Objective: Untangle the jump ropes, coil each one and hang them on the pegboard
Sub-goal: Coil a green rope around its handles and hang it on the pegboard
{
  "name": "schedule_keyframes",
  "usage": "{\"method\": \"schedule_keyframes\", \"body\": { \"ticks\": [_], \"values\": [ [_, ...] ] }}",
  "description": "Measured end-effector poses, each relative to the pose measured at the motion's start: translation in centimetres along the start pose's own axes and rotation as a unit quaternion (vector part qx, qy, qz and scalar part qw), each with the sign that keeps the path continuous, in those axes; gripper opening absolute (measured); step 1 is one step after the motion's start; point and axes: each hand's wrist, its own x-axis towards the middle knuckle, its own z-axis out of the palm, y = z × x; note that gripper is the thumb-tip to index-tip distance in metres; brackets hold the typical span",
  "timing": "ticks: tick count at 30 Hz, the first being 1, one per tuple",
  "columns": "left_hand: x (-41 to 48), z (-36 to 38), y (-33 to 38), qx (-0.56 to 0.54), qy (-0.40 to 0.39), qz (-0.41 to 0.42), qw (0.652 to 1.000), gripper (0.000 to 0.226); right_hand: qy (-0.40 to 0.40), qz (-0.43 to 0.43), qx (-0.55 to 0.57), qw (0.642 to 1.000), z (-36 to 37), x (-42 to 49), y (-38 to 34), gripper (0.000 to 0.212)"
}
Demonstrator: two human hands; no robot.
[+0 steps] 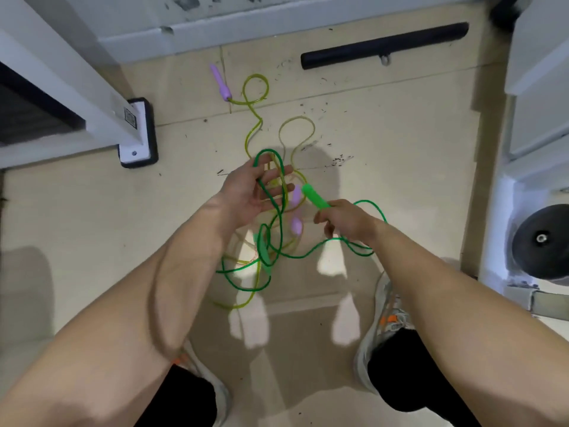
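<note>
The task is at its start. The bright green plastic jump rope (267,150) and the translucent yellow jump rope (297,117) are crossed in one snarl hanging over the middle of the beige tiled floor (400,134). Nothing is coiled, and no pegboard is in view.

The left hand (246,195) is spread, with a green loop draped over its fingers. The right hand (345,220) grips a green handle (314,197).

One lilac handle (221,83) lies near the floor's far edge, beside a black padded bar (385,44). A white frame's black foot (138,134) stands at the left edge, where it could snag trailing cord.
</note>
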Motion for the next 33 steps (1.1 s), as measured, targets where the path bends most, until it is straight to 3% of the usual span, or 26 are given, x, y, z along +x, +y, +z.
{"method": "schedule_keyframes", "body": {
  "ticks": [2,3,5,8,10,15,18,22,27,33],
  "values": [
    [-1.5,-0.2,1.1,0.005,0.012,0.009,1.0,0.033,0.038,0.015,-0.267,0.963,-1.2,-1.6,-0.5,0.017],
    [-2.2,-0.3,1.5,-0.001,0.011,0.011,1.0,0.033,0.046,0.022,-0.313,0.948,-1.8,-2.3,-0.6,0.018],
    [-3.6,-0.3,2.3,-0.027,0.005,0.007,1.0,0.032,0.06,0.023,-0.227,0.972,-2.3,-3.9,-1.0,0.013],
    [-5.2,-0.3,3.2,-0.073,-0.006,0.003,0.997,0.029,0.085,-0.019,0.057,0.995,-0.5,-5.8,-1.8,0.014],
    [-5.8,-0.2,3.6,-0.108,-0.015,-0.002,0.994,0.026,0.049,-0.029,0.209,0.976,1.7,-6.5,-2.6,0.009],
    [-6.6,-0.5,4.4,-0.188,-0.001,0.01,0.982,0.037,-0.027,0.03,0.423,0.905,8.5,-6.0,-3.3,0.034],
    [-6.5,-0.9,4.8,-0.232,0.018,0.02,0.972,0.039,-0.085,0.058,0.454,0.885,11.2,-6.1,-2.3,0.041],
    [-6.1,-1.6,4.8,-0.256,0.039,0.026,0.965,0.039,-0.161,0.068,0.401,0.899,11.4,-6.9,-1.4,0.034],
    [-5.2,-2.8,4.8,-0.186,0.088,0.06,0.977,0.037,-0.072,0.046,0.38,0.921,8.3,-7.1,-0.6,0.025],
    [-5.8,-3.7,3.7,-0.013,0.119,0.076,0.99,0.033,-0.034,-0.062,0.541,0.838,0.6,-8.7,-2.9,0.031]
  ]
}}
